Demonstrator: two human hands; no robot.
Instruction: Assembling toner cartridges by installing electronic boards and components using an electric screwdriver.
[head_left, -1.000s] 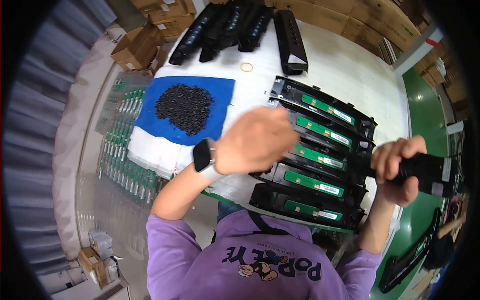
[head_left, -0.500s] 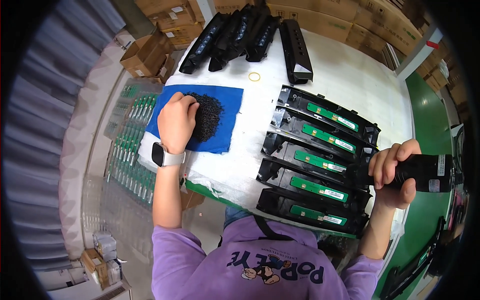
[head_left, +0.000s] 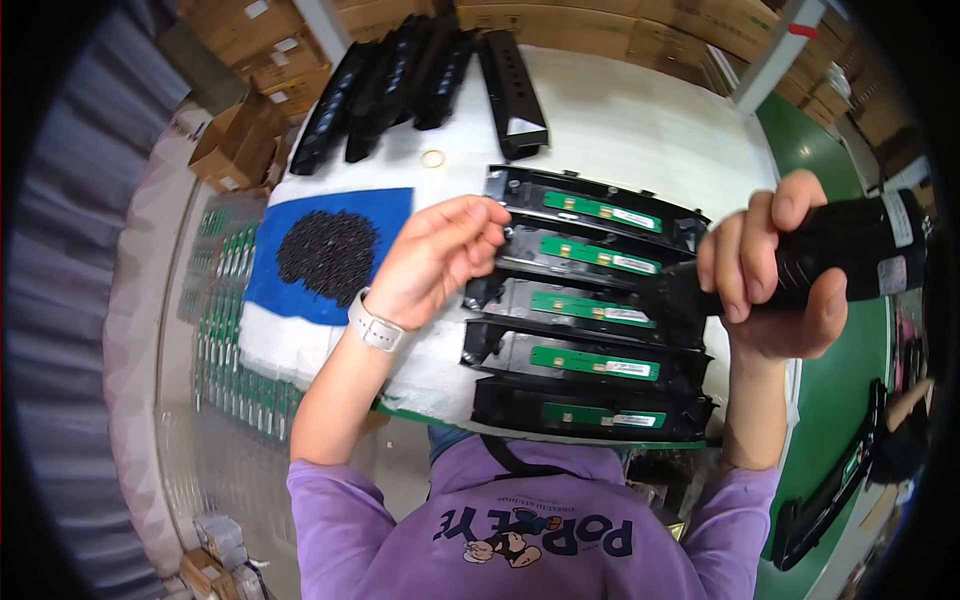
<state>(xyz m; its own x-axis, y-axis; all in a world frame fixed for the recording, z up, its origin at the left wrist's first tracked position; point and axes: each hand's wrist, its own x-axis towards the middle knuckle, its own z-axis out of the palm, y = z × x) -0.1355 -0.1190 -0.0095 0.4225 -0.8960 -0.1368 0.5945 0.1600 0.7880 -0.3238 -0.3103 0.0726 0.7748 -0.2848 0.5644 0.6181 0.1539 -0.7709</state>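
Note:
My left hand [head_left: 440, 255] is at the left ends of the upper black plastic housings [head_left: 520, 203], its thumb and fingertips pinched together. Anything between those fingertips is too small to make out. In my right hand [head_left: 775, 270] is a black electric screwdriver [head_left: 850, 250], its body pointing to the right and its front end over the right part of the housings. Several of these housings lie in a stack of rows, each with a green circuit board [head_left: 600, 257] inside. Left of my left hand, a pile of small black screws [head_left: 328, 252] rests on a blue cloth [head_left: 265, 290].
At the back of the white-covered table [head_left: 620, 110] lie several wrapped black housings [head_left: 385, 85] and one bare black housing [head_left: 512, 95]. A yellow rubber band [head_left: 432, 158] is near them. Clear trays of green boards [head_left: 225, 340] stand left of the table. Cardboard boxes [head_left: 560, 30] line the back.
My left hand has gone from the screw pile rightward to the housings' left ends, still pinched. My right hand has raised the screwdriver slightly. The whole view has shifted.

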